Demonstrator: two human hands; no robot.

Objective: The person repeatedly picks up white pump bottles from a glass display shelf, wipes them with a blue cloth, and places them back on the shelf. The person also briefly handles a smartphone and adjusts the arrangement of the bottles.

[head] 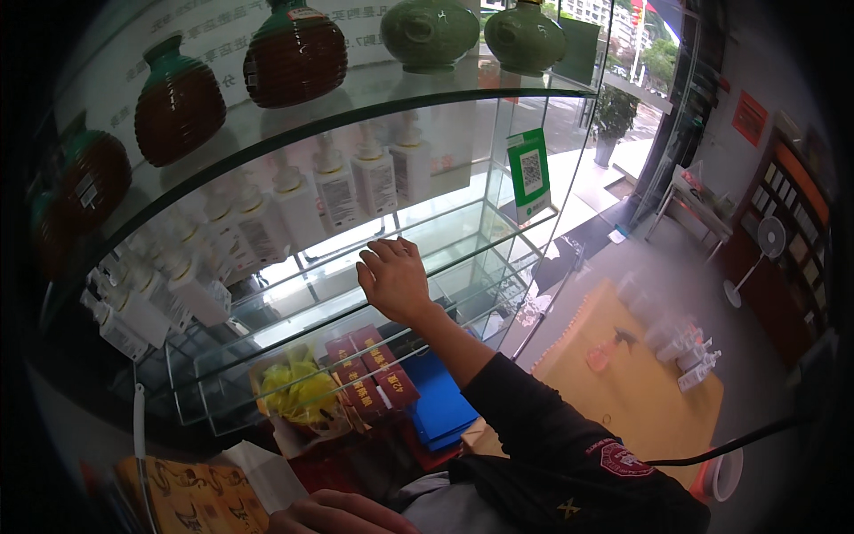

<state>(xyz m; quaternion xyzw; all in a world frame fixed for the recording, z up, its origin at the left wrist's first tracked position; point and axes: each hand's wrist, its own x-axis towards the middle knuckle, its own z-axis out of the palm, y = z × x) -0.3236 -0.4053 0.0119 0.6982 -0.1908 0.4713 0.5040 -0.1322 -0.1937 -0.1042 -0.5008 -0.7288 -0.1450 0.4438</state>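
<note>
My right hand [395, 280] reaches out over the glass shelves, its fingers loosely bent with gaps between them; nothing shows in it, though the palm is hidden. Just behind and left of it, white pump bottles [333, 187] stand in rows on a glass shelf [460, 250]. At the bottom edge lies my left hand [340, 514], partly cut off, fingers side by side, its underside hidden. Green and brown ceramic jars [180, 100] and pale green ceramic jars [430, 33] stand on the upper shelf. A green card with a printed code [530, 177] stands upright at the shelf's right end.
Dark red boxes [373, 374], a blue folder [437, 400] and yellow plastic-wrapped items [300, 387] lie below the shelves. At right is an orange-covered table [587, 400] with more pump bottles [697, 367] and a spray bottle [604, 352]. A white fan [771, 237] stands farther off.
</note>
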